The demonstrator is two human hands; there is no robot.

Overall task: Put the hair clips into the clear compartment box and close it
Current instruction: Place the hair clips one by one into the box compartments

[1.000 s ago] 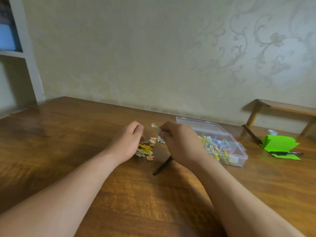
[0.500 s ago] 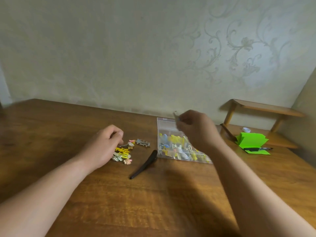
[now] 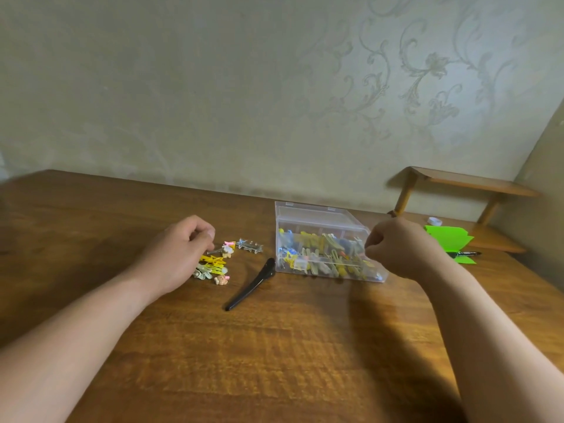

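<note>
The clear compartment box (image 3: 308, 219) stands open on the wooden table (image 3: 274, 346), lid tipped back, with several coloured clips inside. My right hand (image 3: 399, 248) hovers over the box's right end, fingertips curled and pinched together; the small clip it carried is hidden by the fingers. My left hand (image 3: 180, 257) rests beside a pile of small yellow and pastel hair clips (image 3: 213, 265), fingers curled, nothing seen in them. A silver star clip (image 3: 251, 245) lies right of the pile. A long black clip (image 3: 250, 286) lies in front of the box's left corner.
Green paper (image 3: 447, 238) with a black pen (image 3: 464, 254) on it lies right of the box, near a small white object (image 3: 435, 221). A low wooden shelf (image 3: 470, 184) stands in the back right corner. The wallpapered wall runs close behind the table.
My right hand lifted a small clip from the pile and carried it right, over the box to its right end. The view turned right. My left hand stayed by the pile.
</note>
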